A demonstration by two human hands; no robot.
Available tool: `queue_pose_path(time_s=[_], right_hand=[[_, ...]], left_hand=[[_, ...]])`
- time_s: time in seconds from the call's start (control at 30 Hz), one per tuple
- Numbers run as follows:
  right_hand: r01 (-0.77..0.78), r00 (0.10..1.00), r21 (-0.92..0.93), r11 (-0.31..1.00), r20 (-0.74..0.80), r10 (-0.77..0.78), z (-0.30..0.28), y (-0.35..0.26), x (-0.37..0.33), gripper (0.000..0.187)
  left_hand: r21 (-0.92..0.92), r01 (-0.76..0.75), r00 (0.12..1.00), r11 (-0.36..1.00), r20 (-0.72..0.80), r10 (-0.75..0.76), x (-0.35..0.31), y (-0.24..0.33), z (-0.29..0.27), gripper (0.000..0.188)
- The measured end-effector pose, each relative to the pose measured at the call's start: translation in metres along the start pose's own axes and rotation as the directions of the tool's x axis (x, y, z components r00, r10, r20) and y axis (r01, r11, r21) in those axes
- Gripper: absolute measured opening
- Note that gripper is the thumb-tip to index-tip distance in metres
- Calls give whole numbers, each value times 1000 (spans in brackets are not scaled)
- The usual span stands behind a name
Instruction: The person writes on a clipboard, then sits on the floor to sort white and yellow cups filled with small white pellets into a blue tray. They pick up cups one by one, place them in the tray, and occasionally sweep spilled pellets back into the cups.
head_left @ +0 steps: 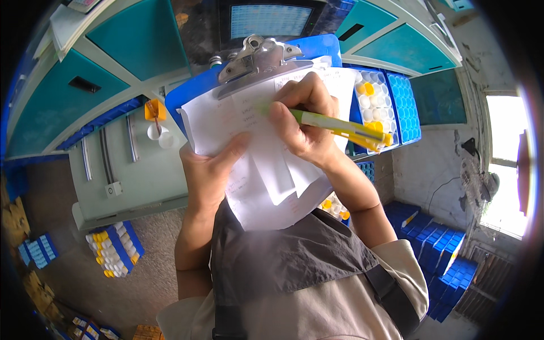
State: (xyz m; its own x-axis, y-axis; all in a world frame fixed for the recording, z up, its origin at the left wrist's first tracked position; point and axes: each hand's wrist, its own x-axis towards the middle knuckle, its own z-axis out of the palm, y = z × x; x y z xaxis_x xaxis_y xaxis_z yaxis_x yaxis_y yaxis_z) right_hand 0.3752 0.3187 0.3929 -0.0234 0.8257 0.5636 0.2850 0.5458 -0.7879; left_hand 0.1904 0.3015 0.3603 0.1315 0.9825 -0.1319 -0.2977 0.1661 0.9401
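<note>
A blue clipboard [330, 46] with a metal clip [258, 59] is in front of my chest, carrying several white sheets [207, 122] with faint printed and red handwritten marks. My left hand [207, 170] grips its left edge, thumb lying on top of the paper; its other fingers are hidden underneath. Over the upper middle of the sheets, my right hand [309, 116] is closed around a green highlighter [320, 120], its blurred tip pointing at the page. A yellow pen or marker [362, 139] sticks out beside it from the same hand. Narrow paper strips lie on the larger sheet.
Blue crates of white and yellow cups [374, 105] and of light-blue cups [405, 107] stand right of the clipboard. A screen [272, 21] is beyond it, among teal cabinets [139, 42]. At left, an orange container [154, 109] hangs over a pale bench [141, 181]. Blue crates [430, 238] are stacked at lower right.
</note>
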Motion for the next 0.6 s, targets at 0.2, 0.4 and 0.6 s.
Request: queue_pose_path(time_s=[0.2,0.4,0.6], right_hand=[[53,996,-151,987,79,-41,2,7,-1,23],[69,997,-158,985,-10,-72,4,8,-1,21],[7,1000,-14,1000,-27,-8,-6,2,-15,18]], left_hand=[[43,-18,1000,999,-17,19,-1,1,-3,39],[51,-15,1000,999,-19,16,1,-4,-4,38],[-1,-9,999,1000,-31,9,6,-8,-6,37]])
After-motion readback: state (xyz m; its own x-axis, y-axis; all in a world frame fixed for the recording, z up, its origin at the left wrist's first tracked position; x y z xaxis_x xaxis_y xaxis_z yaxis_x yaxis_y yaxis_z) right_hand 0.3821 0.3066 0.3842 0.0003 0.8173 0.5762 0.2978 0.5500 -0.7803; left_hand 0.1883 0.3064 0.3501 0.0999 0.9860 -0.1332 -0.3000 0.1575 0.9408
